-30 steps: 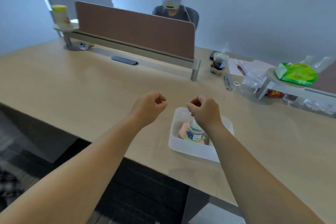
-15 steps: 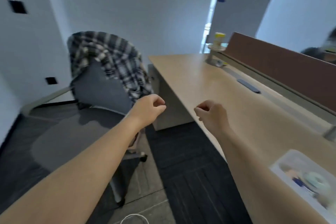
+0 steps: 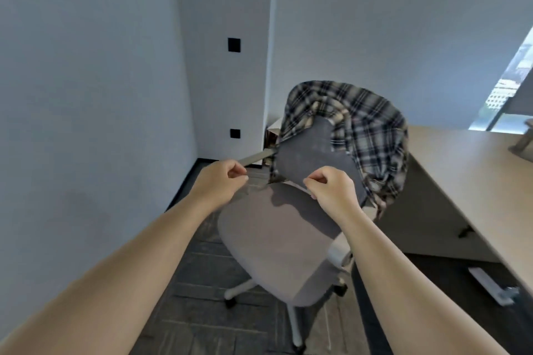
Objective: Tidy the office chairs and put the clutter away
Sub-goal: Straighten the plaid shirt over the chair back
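Observation:
A grey office chair (image 3: 277,242) on white castor legs stands in front of me, turned away from the desk (image 3: 461,170). A black-and-white plaid shirt (image 3: 372,130) is draped over the top and right side of its backrest. My left hand (image 3: 220,179) hovers above the seat's left edge, fingers curled shut with nothing in them. Above the rear of the seat, my right hand (image 3: 331,189) is curled shut too and holds nothing, a short way left of the shirt's hanging hem.
The light wooden desk runs along the right, its side panel close to the chair. A white power strip (image 3: 490,285) lies on the dark carpet under the desk. Pale walls form a corner behind the chair; a window (image 3: 507,86) is at far right.
My view has swung left from the desk and its white bin to the chair, which now sits centred in front of me. Both hands stay curled shut and empty, now over the seat.

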A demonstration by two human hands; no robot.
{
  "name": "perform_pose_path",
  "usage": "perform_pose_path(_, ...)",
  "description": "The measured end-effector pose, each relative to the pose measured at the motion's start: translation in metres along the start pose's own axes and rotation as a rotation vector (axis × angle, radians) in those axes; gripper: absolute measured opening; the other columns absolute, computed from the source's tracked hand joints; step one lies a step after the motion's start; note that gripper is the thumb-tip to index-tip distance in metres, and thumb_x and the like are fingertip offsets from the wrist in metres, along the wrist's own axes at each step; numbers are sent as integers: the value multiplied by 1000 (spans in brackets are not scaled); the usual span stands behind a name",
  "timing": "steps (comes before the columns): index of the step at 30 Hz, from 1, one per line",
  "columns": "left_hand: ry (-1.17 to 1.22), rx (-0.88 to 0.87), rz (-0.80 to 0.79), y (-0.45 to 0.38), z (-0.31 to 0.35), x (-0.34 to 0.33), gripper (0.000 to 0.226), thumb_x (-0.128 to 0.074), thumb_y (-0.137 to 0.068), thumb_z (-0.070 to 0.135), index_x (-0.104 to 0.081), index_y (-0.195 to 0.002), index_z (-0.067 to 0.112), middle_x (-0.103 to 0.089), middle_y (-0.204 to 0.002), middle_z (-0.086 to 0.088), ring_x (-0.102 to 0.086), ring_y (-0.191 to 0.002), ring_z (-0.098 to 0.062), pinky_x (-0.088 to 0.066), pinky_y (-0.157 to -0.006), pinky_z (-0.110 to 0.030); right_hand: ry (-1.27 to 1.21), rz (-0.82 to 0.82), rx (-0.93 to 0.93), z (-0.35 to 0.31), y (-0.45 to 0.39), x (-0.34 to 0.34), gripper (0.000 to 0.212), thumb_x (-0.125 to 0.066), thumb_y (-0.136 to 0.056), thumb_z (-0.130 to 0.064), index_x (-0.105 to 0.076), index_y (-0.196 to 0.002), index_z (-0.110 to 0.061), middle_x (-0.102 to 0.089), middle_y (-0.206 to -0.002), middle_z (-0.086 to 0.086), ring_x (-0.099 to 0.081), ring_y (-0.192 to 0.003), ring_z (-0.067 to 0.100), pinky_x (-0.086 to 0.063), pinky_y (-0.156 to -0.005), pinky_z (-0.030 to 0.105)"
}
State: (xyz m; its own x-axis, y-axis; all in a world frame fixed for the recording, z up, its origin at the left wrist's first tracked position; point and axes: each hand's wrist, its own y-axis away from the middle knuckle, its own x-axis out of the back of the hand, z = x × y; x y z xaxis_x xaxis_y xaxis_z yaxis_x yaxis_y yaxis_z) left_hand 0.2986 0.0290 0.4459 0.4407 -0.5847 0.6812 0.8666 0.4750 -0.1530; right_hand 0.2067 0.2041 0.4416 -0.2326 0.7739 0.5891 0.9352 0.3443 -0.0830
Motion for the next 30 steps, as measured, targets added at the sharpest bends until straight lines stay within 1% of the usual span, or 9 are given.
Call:
perform_pose_path(3, -26, 7, 1, -24, -42, 41, 22, -54, -88, 19, -62, -106, 9, -56, -96, 3, -50, -91, -11, -36, -79, -23, -31, -15, -19, -29, -15, -54, 9, -55, -86, -17, -62, -86, -11, -56, -65, -4, -57, -70, 20, -44, -67, 31)
perform_pose_path(5, -42, 6, -2, -40, -67, 61, 23, -54, -88, 19, -62, -107, 8, -55, -96, 2, -49, -91, -11, -35, -79, -24, -29, -28, -44, -44, -25, -84, 7, -55, -86, -17, -60, -83, -13, -57, -70, -1, -57, -72, 21, -48, -71, 34)
perform_pose_path(8, -36, 24, -11, -63, -100, 81, 23, -54, -88, 18, -61, -108, 8, -54, -96, 2, -48, -92, -11, -34, -79, -23, -21, -52, -77, -59, -42, -118, 8, -54, -87, -17, -57, -80, -16, -57, -70, -2, -58, -74, 21, -48, -70, 33)
perform_pose_path(11, -10, 42, -39, -87, -126, 86, 23, -54, -88, 18, -61, -108, 8, -54, -97, 3, -48, -93, -10, -34, -81, -23, 7, -64, -85, -67, -64, -143, 8, -54, -86, -17, -56, -79, -16, -57, -68, -3, -59, -75, 22, -47, -70, 32)
perform_pose_path(15, 5, 72, -78, -126, -154, 80, 24, -54, -88, 19, -61, -108, 9, -54, -98, 3, -49, -94, -11, -35, -83, -24, 44, -83, -105, -69, -101, -173, 7, -55, -86, -19, -59, -87, -14, -61, -84, 3, -61, -83, 23, -51, -77, 37)
perform_pose_path(17, 7, 82, -96, -153, -166, 74, 24, -54, -88, 20, -61, -108, 9, -55, -99, 3, -49, -96, -12, -35, -83, -24, 48, -89, -128, -64, -125, -186, 10, -54, -87, -19, -60, -91, -12, -60, -82, 2, -58, -81, 21, -50, -78, 37)
perform_pose_path(21, 21, 95, -138, -220, -184, 53, 24, -54, -88, 20, -60, -109, 10, -55, -100, 3, -50, -97, -12, -36, -83, -24, 38, -71, -185, -50, -188, -206, 14, -55, -87, -18, -62, -96, -9, -55, -71, -4, -56, -80, 18, -49, -77, 35)
perform_pose_path(25, 27, 121, -184, -281, -204, 33, 24, -54, -88, 20, -60, -109, 10, -55, -100, 3, -50, -96, -12, -37, -82, -25, 57, -66, -241, -34, -247, -226, 16, -54, -87, -17, -63, -95, -7, -60, -82, 3, -56, -80, 19, -49, -77, 36)
perform_pose_path(30, -13, 175, -278, -342, -246, 13, 23, -53, -89, 21, -60, -109, 11, -54, -100, 4, -50, -97, -13, -35, -81, -25, 62, -74, -331, -15, -311, -259, 16, -53, -87, -17, -62, -96, -7, -60, -84, 4, -54, -79, 19, -45, -73, 32)
